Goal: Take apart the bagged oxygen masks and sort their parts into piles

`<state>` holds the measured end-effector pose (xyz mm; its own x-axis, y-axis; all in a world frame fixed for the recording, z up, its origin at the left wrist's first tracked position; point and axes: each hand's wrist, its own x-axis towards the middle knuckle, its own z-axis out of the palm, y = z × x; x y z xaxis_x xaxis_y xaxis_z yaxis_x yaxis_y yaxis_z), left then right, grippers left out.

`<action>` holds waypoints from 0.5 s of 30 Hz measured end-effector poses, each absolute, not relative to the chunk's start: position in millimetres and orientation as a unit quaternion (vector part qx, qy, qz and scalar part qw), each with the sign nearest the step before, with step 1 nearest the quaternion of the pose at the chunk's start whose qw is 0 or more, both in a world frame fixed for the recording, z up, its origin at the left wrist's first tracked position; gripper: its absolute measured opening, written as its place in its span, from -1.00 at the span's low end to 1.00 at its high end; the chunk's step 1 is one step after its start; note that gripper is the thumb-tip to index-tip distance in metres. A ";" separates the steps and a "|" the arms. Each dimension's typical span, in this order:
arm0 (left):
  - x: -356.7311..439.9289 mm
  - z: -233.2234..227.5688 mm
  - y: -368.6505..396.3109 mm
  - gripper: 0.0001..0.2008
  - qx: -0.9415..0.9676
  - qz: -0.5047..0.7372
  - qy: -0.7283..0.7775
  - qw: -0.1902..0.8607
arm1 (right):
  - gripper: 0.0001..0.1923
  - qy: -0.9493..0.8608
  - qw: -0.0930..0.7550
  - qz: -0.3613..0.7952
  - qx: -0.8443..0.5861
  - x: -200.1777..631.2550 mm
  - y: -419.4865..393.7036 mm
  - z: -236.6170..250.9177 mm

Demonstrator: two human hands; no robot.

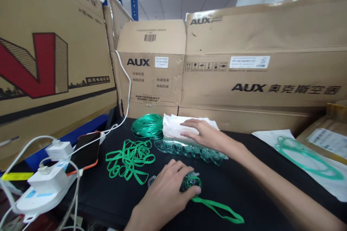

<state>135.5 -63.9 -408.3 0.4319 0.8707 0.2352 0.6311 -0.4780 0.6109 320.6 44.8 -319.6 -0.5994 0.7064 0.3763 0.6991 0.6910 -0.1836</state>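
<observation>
My left hand (168, 187) is near the table's front edge, closed around a small clear green mask piece (191, 181) with a green elastic strap (219, 211) trailing to the right. My right hand (202, 133) lies flat, fingers apart, on a stack of white paper sheets (173, 126). In front of that stack lies a row of nested clear green mask pieces (187, 149). A pile of loose green straps (130, 158) sits left of the row. A coil of green tubing (148, 125) rests behind it.
Large AUX cardboard boxes (244, 75) wall off the back and left of the black table (108, 195). A phone (86, 151), power strip (40, 193) with chargers and white cables are at the left. A white bag with green tubing (306, 158) lies right.
</observation>
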 end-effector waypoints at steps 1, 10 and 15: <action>136.5 -407.3 -64.0 -0.63 0.817 0.268 0.459 0.221 | -0.55 -0.893 0.204 0.012 -0.401 326.2 45.2 -330.1; 141.2 -406.9 -59.1 -0.56 0.846 0.308 0.389 0.194 | -0.53 -0.852 0.257 0.025 -0.456 310.9 30.8 -345.1; 141.7 -404.6 -60.1 -0.47 0.847 0.391 0.333 0.137 | -0.54 -0.817 0.308 0.160 -0.460 333.2 -33.8 -351.1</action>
<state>141.7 -60.1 -404.6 0.4723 0.6706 0.5721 0.4561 -0.7413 0.4924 333.2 -33.8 -351.1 -0.3862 0.8510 0.3560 0.6533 0.5248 -0.5457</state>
